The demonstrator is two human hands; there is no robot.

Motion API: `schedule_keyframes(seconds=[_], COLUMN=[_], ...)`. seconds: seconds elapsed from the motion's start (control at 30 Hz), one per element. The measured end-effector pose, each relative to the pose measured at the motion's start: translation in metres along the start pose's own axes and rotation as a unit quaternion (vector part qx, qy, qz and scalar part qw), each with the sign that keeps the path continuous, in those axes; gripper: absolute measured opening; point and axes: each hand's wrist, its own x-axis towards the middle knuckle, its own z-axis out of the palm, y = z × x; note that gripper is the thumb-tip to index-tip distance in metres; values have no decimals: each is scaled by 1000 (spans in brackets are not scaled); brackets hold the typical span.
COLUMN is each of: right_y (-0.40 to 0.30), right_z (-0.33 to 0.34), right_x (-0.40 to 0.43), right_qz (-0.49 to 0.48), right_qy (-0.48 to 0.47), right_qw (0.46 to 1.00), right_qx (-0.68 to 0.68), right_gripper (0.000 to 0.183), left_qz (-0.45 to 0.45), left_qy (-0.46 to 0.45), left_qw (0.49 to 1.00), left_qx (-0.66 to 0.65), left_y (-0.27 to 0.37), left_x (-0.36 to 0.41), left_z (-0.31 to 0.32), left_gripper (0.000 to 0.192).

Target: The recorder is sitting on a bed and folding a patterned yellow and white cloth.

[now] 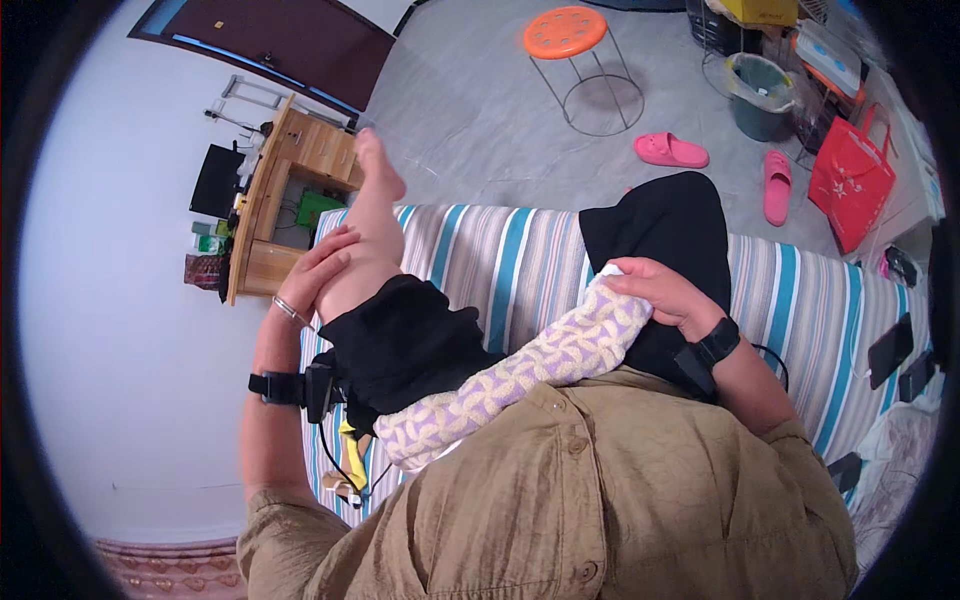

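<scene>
A cream-and-lilac patterned towel [517, 375] lies in a long folded strip across my lap, against the front of my khaki shirt [510, 517]. My right hand [664, 292] grips its upper end over the thigh of my black shorts [667, 217], thumb on top. The far end of the strip reaches my hip at the left. My left hand [321, 270] rests on my bare leg [371, 240] around the knee and holds nothing. Black straps circle both arms; the left one carries a small device [321, 391] with a cable. A bracelet sits at my left wrist.
I sit on a striped bedcover [517, 247]. Phones [891, 351] lie at its right side. On the floor stand an orange stool [565, 34], pink slippers [670, 151], a green bucket [759, 105] and a red bag [851, 180]. A wooden desk [274, 217] stands at the left wall.
</scene>
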Motion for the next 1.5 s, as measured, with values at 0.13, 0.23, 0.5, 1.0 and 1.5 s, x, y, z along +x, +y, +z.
schedule_keyframes(seconds=[0.13,0.23,0.5,1.0,1.5], right_y=[0,3,5,14,12], right_z=[4,6,21,33,23], right_x=[-2,0,13,39,58], right_qz=[-2,5,19,44,58], right_qy=[-5,8,49,152,191], right_qw=[1000,1000,998,987,980], right_qx=[-11,-18,-27,-33,-16], right_gripper=[25,24,22,22,22], left_qz=[-12,-22,-6,85,-7], left_qy=[88,124,160,390,339], left_qw=[996,992,975,885,919], left_qx=[12,18,157,238,200], left_y=[-48,-96,-209,-265,-274], left_x=[-26,-43,-31,-69,57], left_z=[-25,-43,-35,-5,-166], left_gripper=[39,41,52,88,27])
